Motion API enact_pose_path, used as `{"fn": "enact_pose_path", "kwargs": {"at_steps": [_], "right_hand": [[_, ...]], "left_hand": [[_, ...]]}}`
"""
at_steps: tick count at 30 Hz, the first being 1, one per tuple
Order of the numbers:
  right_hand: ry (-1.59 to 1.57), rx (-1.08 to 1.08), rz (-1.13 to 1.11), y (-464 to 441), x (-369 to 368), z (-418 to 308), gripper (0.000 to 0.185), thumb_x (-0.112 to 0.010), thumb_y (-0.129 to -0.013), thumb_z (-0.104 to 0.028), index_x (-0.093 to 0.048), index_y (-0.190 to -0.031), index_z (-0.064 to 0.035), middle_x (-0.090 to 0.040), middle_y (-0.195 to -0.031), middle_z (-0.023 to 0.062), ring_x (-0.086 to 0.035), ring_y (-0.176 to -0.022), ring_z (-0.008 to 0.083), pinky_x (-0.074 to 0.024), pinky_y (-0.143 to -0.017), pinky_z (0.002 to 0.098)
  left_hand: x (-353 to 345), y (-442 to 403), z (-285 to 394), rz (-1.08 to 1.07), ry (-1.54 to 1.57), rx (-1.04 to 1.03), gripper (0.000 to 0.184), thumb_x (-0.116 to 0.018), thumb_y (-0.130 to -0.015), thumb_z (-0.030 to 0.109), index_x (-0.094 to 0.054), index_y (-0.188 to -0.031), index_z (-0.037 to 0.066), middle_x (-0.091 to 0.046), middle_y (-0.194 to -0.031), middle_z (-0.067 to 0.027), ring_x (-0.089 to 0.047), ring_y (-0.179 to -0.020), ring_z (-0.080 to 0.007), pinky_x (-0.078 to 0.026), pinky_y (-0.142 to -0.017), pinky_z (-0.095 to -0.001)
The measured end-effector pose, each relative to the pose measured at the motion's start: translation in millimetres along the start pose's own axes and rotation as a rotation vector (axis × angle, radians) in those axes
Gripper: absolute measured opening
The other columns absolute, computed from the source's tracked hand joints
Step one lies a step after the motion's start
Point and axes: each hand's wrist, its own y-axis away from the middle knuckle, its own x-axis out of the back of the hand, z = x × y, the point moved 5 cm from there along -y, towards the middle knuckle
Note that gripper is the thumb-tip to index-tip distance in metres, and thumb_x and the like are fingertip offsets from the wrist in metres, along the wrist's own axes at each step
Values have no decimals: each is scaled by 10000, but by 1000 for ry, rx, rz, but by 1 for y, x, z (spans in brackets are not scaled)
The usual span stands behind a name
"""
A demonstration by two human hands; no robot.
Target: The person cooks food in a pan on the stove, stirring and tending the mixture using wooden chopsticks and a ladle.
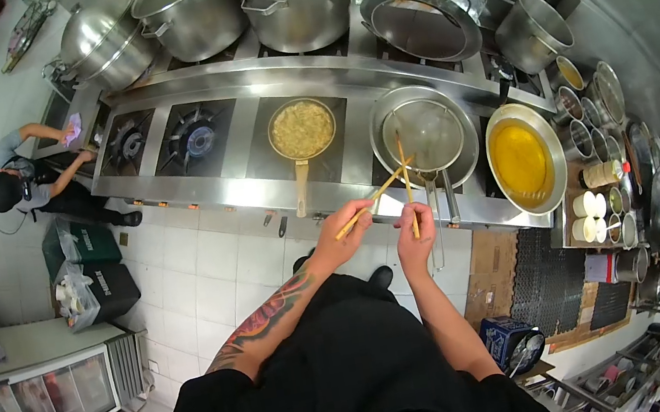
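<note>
My left hand (346,229) is closed around a wooden chopstick (387,183) that slants up to the right. In my right hand (415,232) another chopstick (403,161) points away from me, and the two sticks cross near their far ends. Beyond my left hand, a frying pan (302,177) sits on the stove, filled with a pale yellow, egg-like food (301,128). Past the chopstick tips, a mesh strainer (427,139) rests over a wide metal pan (461,120). To the right stands a metal bowl (553,184) of yellow liquid (519,154).
Large stockpots (291,14) and a dark wok (426,22) line the back of the stove. A gas burner (198,139) lies left of the frying pan. At far left another person (24,181) holds a cloth (73,128). Containers (584,204) crowd the right side.
</note>
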Motion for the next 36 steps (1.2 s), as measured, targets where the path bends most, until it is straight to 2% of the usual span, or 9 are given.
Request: {"fn": "enact_pose_path", "kwargs": {"at_steps": [3,9,11,14,18,22,26,31,36], "right_hand": [[-39,-163,-8,-3,1,1,249,-521,-1094,-200,-578,-1216,9,-636,-894,61,-630,-762,123,-527,-728,288],[-28,-58,149,8,3,-45,286,-456,-1108,-169,-600,-1258,28,-674,-958,119,-677,-794,173,-564,-762,327],[83,51,161,20,5,-53,295,-465,-1104,-167,-598,-1285,24,-674,-949,116,-681,-802,172,-564,-770,326],[118,92,123,29,-9,-65,319,-509,-1090,-179,-596,-1330,13,-677,-930,106,-694,-818,176,-565,-797,316],[-37,-156,-81,29,-75,-62,341,-580,-1063,-191,-608,-1332,16,-723,-1009,124,-713,-865,176,-561,-793,297],[100,-144,-291,15,-107,-50,347,-616,-1046,-205,-631,-1313,17,-752,-1077,126,-723,-905,157,-556,-772,278],[224,-73,-319,-4,-114,-38,307,-669,-1010,-189,-672,-1238,16,-737,-934,105,-660,-757,129,-530,-708,290],[288,157,-254,-27,-128,-48,241,-672,-983,-140,-711,-1166,12,-688,-821,119,-628,-676,217,-513,-678,306],[319,141,-310,-30,-110,-52,278,-648,-1014,-176,-703,-1196,26,-765,-981,156,-761,-849,207,-580,-742,304]], "left_hand": [[7,-12,6,23,-106,-241,275,-613,-1037,177,-647,-1265,28,-719,-987,-133,-708,-868,-222,-546,-767,-342],[85,-25,-12,-36,138,-164,273,-554,-1080,177,-656,-1259,-2,-734,-1094,-128,-707,-956,-164,-557,-868,-315],[143,-16,5,99,59,-27,256,-551,-1081,176,-667,-1188,-26,-739,-1041,-119,-712,-952,-176,-564,-880,-327],[218,-8,-17,308,-2,-110,229,-562,-1070,161,-682,-1138,-22,-750,-966,-104,-721,-912,-175,-565,-839,-317],[261,1,-19,393,-168,-133,215,-585,-1058,174,-693,-1100,-7,-757,-957,-118,-717,-880,-170,-557,-795,-314],[252,-1,-15,281,-414,-47,155,-664,-992,164,-691,-1060,27,-725,-925,-120,-724,-821,-250,-571,-743,-347],[224,-11,-10,294,-367,-70,166,-693,-961,160,-687,-1079,43,-708,-952,-144,-709,-845,-319,-570,-735,-382],[210,-27,-19,216,-440,-183,186,-668,-977,144,-690,-1115,21,-712,-964,-167,-711,-891,-339,-560,-793,-381],[225,-20,-36,321,-351,-85,158,-640,-990,106,-711,-1084,0,-716,-961,-190,-702,-864,-361,-557,-755,-395]]}}
